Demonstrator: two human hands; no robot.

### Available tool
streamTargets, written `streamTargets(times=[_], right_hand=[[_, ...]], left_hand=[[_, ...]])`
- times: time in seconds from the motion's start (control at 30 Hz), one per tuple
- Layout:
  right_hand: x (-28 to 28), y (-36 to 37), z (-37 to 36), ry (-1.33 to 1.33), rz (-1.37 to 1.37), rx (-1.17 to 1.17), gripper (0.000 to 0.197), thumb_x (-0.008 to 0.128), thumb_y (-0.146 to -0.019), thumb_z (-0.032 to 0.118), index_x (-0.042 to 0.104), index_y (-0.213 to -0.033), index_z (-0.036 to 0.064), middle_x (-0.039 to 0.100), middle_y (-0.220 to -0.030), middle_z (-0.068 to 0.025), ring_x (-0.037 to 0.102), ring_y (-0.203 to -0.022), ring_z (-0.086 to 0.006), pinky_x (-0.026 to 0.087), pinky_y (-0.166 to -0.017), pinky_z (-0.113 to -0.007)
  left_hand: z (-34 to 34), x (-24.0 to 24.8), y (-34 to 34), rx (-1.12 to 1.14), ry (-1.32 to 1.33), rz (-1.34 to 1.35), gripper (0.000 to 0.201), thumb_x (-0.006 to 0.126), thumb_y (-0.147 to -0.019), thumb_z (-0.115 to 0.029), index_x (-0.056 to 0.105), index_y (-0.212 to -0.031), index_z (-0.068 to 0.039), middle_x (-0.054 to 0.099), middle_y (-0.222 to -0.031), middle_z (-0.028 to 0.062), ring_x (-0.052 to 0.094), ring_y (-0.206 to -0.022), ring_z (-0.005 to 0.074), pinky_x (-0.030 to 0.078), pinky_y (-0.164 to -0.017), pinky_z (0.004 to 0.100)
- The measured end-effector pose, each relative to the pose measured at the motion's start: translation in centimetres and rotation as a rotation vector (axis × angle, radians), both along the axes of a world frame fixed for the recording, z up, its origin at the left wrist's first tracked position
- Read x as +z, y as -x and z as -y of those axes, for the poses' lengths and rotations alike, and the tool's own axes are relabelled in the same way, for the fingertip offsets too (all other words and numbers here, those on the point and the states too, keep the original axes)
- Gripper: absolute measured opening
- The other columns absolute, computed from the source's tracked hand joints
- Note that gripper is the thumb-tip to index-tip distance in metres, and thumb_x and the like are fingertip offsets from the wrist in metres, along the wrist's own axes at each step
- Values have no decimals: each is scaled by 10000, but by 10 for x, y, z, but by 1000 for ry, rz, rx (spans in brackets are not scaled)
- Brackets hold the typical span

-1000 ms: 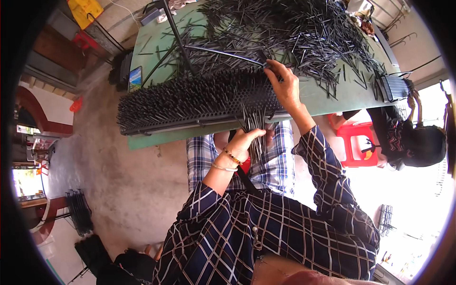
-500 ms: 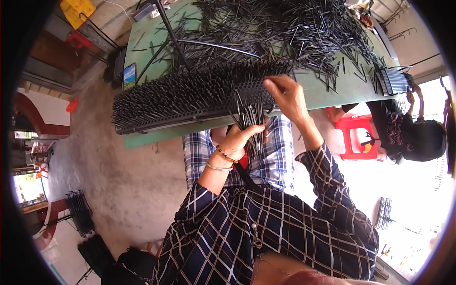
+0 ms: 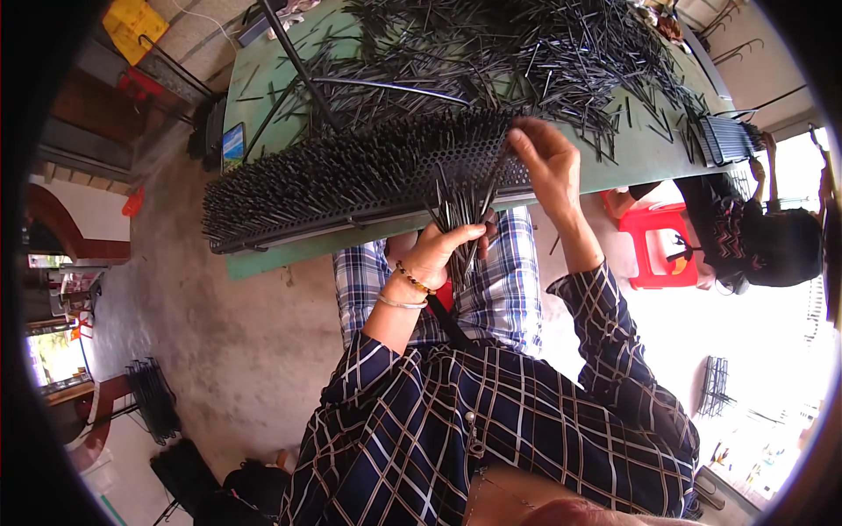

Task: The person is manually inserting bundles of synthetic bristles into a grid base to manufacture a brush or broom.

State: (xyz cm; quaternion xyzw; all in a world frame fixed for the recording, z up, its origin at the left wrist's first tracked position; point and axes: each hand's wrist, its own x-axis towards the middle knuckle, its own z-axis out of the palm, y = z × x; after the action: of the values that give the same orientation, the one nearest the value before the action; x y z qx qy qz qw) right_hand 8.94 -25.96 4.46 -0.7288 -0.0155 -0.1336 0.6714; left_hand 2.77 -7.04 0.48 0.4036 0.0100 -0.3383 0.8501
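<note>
At frame center, my left hand [image 3: 436, 252] is clasping a black rod bundle [image 3: 458, 210]; my right hand [image 3: 553, 167] is pinching a single rod [image 3: 498, 178].

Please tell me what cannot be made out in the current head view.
- Left hand: head view; part of its fingers, hidden behind the bundle.
- Bundle: head view; the rod count, since rods overlap.
- Right hand: head view; its exact grip, blurred at the fingertips.
- Pile: head view; its far side, cut off by the picture's top edge.
</note>
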Motion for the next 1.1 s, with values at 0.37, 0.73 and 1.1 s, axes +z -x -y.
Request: streamTargets(times=[0.37,0.73,1.1], right_hand=[[-20,-46,-15,556,441,-254,197,704,-796,100,659,-985,62,680,-834,-83,634,-724,-218,487,-693,-329],[-16,-45,-14,743,521,-236,186,719,-784,120,671,-957,71,677,-822,-58,610,-746,-213,464,-716,-319],[-8,-32,-12,853,629,-185,168,704,-782,129,680,-927,46,632,-934,-71,598,-841,-281,471,-755,-364]], left_hand=[[5,1,1,79,16,-225,229,562,-877,-57,596,-1083,38,656,-999,148,645,-886,237,552,-773,383],[3,1,6,97,7,-140,248,611,-844,-38,597,-1089,1,664,-1017,130,644,-836,190,549,-739,331],[6,-4,8,145,-40,-104,211,624,-843,-62,613,-1047,-7,658,-901,82,648,-788,181,548,-709,320]])
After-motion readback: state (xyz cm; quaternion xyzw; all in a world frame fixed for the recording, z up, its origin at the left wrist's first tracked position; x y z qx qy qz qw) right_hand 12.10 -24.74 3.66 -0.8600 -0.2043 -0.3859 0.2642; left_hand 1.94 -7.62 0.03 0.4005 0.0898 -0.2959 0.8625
